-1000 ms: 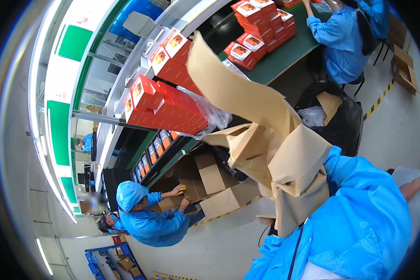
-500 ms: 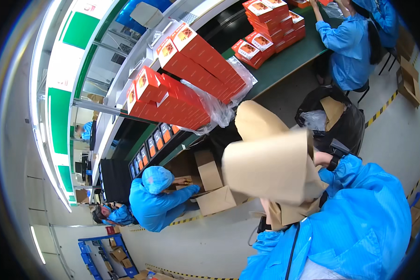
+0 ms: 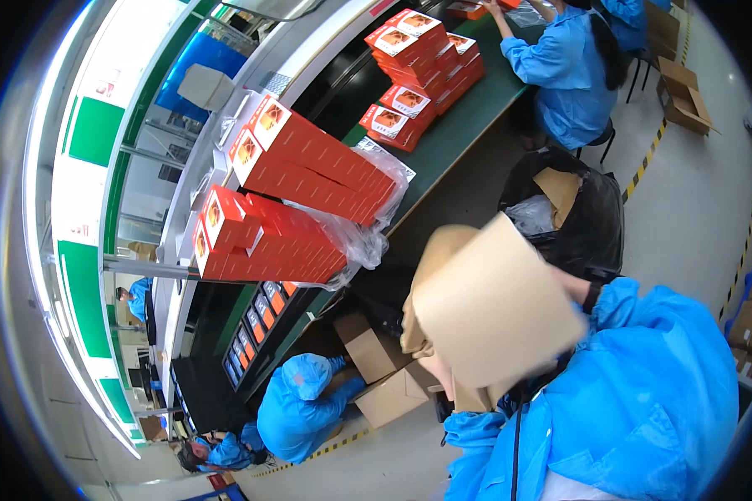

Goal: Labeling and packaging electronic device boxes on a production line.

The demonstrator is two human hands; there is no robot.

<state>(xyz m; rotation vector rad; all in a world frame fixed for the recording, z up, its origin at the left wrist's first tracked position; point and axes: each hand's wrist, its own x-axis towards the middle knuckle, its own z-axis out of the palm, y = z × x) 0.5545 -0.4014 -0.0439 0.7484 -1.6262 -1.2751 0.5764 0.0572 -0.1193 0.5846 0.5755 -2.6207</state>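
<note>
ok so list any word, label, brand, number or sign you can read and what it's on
Red boxes: print on their ends, too small to read.
Dark-and-orange packs: labels too small to read.
White panels: small red marks, too blurred to read.
Brown sheet: no print visible on the side shown.

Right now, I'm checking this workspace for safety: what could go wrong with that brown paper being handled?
The brown paper hides most of the left hand and right hand, so a slipping grip might go unnoticed.

A wide swing could snag the loose clear plastic by the red boxes and perhaps disturb their stacks.

It might also bump the co-worker bending beside the open carton.
</note>
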